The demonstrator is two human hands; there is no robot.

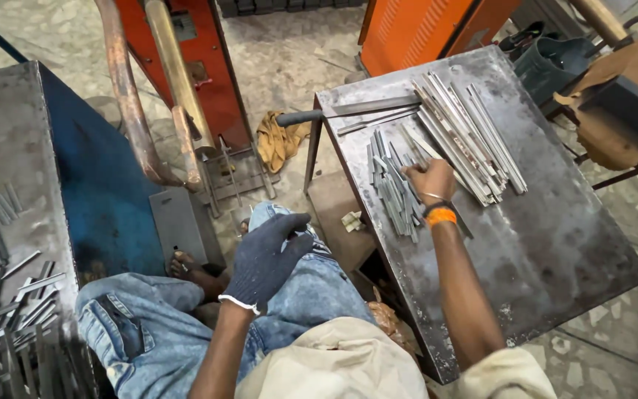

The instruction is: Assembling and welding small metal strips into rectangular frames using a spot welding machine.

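Right hand [431,179] closed on short strips [393,188] on table [555,236]; gloved left hand [263,258] loosely open over knee [311,273], empty.

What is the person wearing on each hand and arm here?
The left hand wears a dark blue knit glove with a white cuff edge. The right hand is bare, with a thin metal bangle and an orange band at the wrist. Short pale sleeves show at the bottom edge.

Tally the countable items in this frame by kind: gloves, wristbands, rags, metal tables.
Dark knitted glove on the left hand: 1
Orange wristband on the right hand: 1
Crumpled yellow-brown rag on the floor: 1
Grey steel tables: 2
Total: 5
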